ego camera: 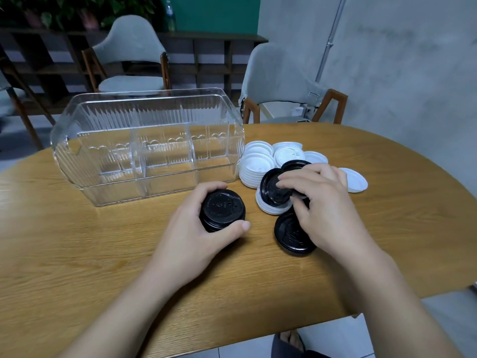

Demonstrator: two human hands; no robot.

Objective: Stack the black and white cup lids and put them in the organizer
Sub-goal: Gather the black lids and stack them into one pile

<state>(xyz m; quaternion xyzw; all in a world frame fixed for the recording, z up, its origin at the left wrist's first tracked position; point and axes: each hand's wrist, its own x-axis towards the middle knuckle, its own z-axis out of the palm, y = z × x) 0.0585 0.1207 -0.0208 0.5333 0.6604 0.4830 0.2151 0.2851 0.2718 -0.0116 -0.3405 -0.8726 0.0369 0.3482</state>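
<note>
The left hand (196,228) is gripping a black lid stack (222,211) on the table (77,254); the right hand (325,210) is pinching a black lid (271,188) right of the clear organizer (147,148).

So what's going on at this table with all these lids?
A person is sorting cup lids. The left hand grips a short stack of black lids on the wooden table. The right hand reaches into the mixed pile, fingers on a black lid lying atop white lids. The clear organizer behind holds no lids yet.
</note>
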